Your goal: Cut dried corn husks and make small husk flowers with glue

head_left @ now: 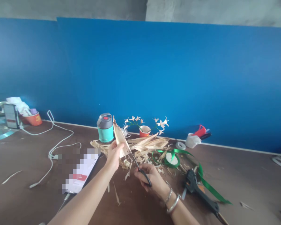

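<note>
We see the left hand (112, 153) pinching a pale, papery, pointed dried husk (120, 139) upright above the brown table (243, 175), its grip pressed on the lower edge, while the right hand (152, 178) closes around black-handled scissors (140, 169) whose thin blades meet the husk's fibrous base.

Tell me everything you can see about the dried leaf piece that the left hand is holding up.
The dried leaf piece is pale tan, thin and fibrous, like husk or dry plant leaf. It is a long pointed strip, standing nearly upright with its tip leaning slightly left. The left hand pinches its lower edge. The scissors, held in the right hand, meet its lower right edge. Behind it lies a pile of similar dry leaves on the brown table.
</note>
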The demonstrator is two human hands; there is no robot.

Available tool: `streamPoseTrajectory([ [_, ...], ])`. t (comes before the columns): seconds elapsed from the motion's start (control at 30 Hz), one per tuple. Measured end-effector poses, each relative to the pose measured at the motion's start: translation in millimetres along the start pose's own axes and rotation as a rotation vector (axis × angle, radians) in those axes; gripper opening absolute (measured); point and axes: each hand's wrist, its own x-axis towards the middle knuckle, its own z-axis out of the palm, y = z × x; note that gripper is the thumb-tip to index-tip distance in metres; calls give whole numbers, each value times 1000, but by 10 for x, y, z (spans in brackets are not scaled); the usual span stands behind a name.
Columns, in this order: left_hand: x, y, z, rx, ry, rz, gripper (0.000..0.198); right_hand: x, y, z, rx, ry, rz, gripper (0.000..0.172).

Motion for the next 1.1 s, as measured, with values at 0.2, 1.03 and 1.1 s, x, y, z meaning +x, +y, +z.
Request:
streamPoseTrajectory([
  [0.2,-1,17,4,16,-32,-33,22,-23,-37,9,-5,-16,0,33],
  [1.03,-49,17,29,65,-119,-100,21,-26,-39,-18,-77,6,-19,30],
  [1.1,-50,16,28,68,-121,-104,20,-28,-50,-16,-91,12,-15,30],
])
